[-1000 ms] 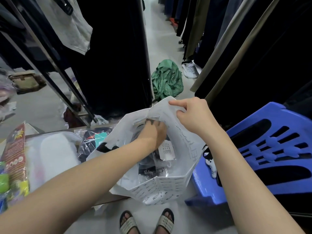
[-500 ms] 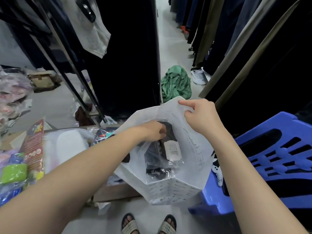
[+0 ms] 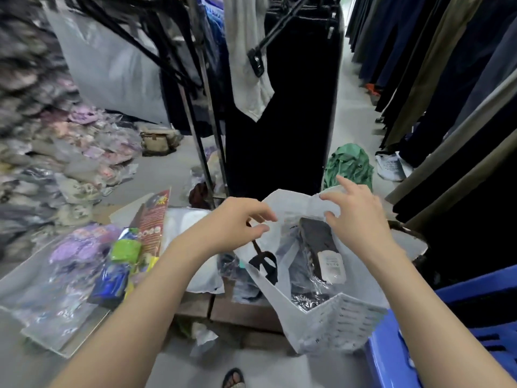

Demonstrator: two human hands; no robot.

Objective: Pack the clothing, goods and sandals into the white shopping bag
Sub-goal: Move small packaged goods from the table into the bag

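The white shopping bag [image 3: 330,317] stands open between my arms, its black handle [image 3: 264,264] hanging on the left side. Inside it lies dark clothing in clear plastic [image 3: 316,242] with a white label. My left hand [image 3: 232,219] is out of the bag at its left rim, fingers loosely curled, holding nothing I can make out. Spread over the far rim is my right hand [image 3: 355,211], with the rim between thumb and fingers but not pinched. To the left lie the white sandals in a clear packet [image 3: 190,228], a red goods packet [image 3: 152,219] and green and blue goods [image 3: 123,261].
A blue plastic stool [image 3: 447,317] stands at the right beside the bag. Cardboard boxes [image 3: 246,312] sit under the bag. Racks of dark hanging clothes [image 3: 279,121] close in ahead and to the right. A green cloth [image 3: 349,163] lies on the floor, and stacked packets [image 3: 56,163] fill the left.
My left hand has come up out of the bag, leaving the dark clothing inside. My right hand has loosened its grip on the far rim. The view has swung left.
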